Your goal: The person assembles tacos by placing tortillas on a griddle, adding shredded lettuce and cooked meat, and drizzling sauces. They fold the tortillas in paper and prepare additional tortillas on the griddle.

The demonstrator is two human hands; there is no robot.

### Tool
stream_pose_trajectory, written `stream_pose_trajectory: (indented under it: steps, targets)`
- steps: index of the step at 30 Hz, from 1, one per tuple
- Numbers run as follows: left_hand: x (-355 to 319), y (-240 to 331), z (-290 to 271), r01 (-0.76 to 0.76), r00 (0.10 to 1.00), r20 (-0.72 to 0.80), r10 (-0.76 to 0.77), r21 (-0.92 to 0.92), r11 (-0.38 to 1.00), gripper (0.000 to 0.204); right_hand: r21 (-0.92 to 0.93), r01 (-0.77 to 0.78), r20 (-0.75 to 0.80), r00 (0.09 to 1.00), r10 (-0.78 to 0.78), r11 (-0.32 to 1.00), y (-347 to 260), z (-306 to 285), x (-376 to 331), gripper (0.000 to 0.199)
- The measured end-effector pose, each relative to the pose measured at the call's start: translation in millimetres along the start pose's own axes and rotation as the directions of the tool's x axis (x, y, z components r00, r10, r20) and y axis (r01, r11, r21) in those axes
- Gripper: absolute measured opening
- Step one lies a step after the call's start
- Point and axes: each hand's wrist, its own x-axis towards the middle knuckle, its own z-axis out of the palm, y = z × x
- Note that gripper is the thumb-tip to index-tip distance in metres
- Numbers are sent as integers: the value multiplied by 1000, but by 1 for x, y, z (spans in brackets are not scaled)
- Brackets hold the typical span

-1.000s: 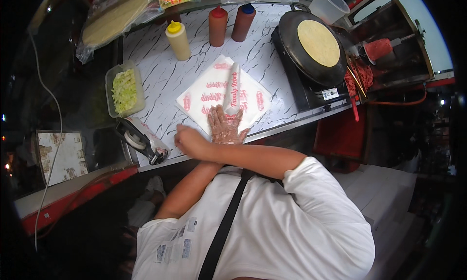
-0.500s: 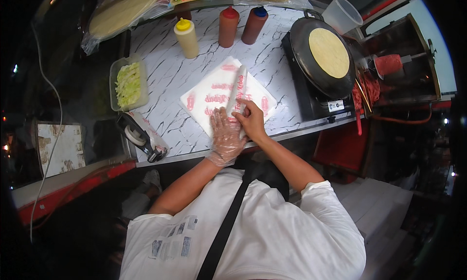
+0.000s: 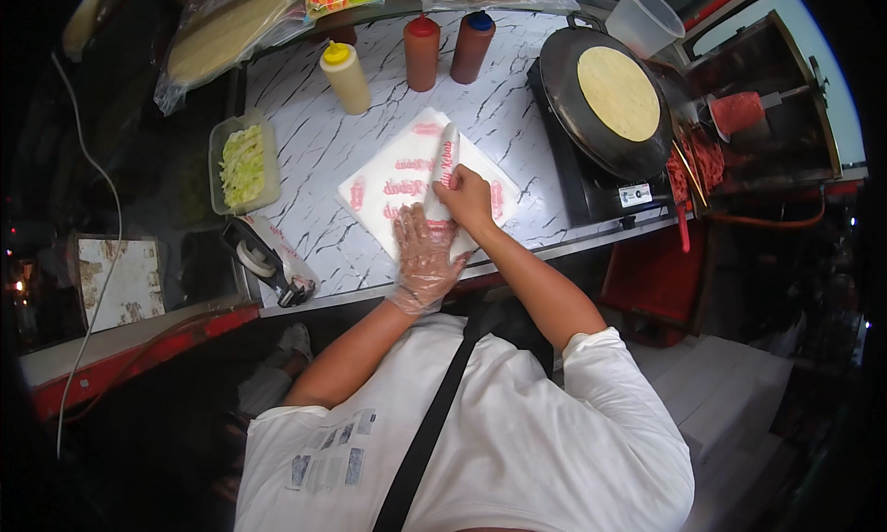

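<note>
At far left on the marble-patterned counter [image 3: 305,144], a clear plastic tub [image 3: 272,153] of shredded lettuce [image 3: 243,167]; just below, a black tape dispenser [image 3: 274,272], near the front edge. Next, beyond the papers, a yellow-capped squeeze bottle [image 3: 347,81] and a red-capped squeeze bottle [image 3: 422,59]. Then, mid-counter, a diamond-laid stack of white wrapping papers [image 3: 388,167]; over its lower part, the gloved left hand [image 3: 427,250], fingers flat and spread, gripping nothing visible. On the stack's right half, slightly tilted, a slim paper roll [image 3: 447,151] with red print, lower end hidden at the hands. Around its middle, the bare right hand [image 3: 468,199], fingers curled, thumb and forefinger closed on the paper. Contents hidden; probably light, soft, easily creased, perhaps slippery under the plastic glove; best held gently around the middle. Further right, a blue-capped squeeze bottle [image 3: 472,52], then a black stove [image 3: 591,199] with griddle pan [image 3: 571,107] and flatbread [image 3: 619,93], probably hot, limiting rightward travel. Nearest edge: the counter's front trim, just below the hands. Most room leftward, toward the tub; less upward, below the bottles.
</note>
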Motion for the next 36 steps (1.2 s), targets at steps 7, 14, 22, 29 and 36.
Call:
stream_pose_trajectory:
  steps: [7,14,22,29,36]
  targets:
    - [25,-10,-44,78,996,-32,-89,-264,961,78,28,37,-2,999,-37,999,-6,-65,-22,34]
    - [111,-9,-30,97,994,66,-92,-92,991,86,127,110,43,992,-117,986,-20,-179,-77,21]
    - [96,-111,-29,113,992,-67,-109,58,992,88,-514,275,-465,706,-534,812,45,-388,-41,13]
    - [59,-188,-98,545,831,-75,-552,311,778,81,-722,-257,-447,882,-150,643,130,-491,-17,53]
    - [82,-69,-28,277,926,-346,-152,349,895,66,-695,-138,-355,919,-170,705,147,-507,1,55]
